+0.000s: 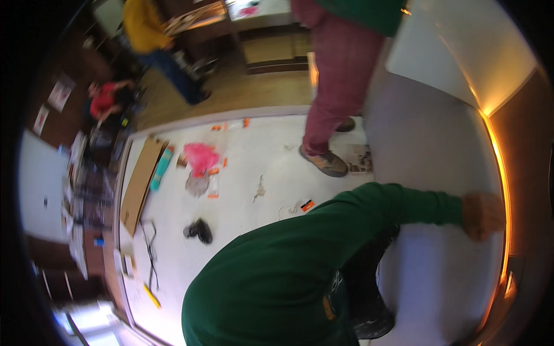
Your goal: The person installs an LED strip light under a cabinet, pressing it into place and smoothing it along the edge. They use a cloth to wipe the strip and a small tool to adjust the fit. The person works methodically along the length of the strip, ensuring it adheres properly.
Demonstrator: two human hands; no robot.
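Note:
My green-sleeved left arm reaches up from the lower middle and bends to the right. My left hand [481, 216] is at the right, against or very close to the grey panel [433, 150] beside a glowing orange-yellow light strip [495, 147]. Its fingers are blurred, so I cannot tell whether they grip anything. Behind the strip is a brown wall surface [525, 173]. My right hand is not in view.
A co-worker's maroon-trousered legs [337, 75] stand on the white platform [259, 144]. On it lie cardboard [140, 184], pink plastic [199, 158], a black object [202, 230], cords and small packets. People in yellow [141, 32] and red [103, 101] are farther back.

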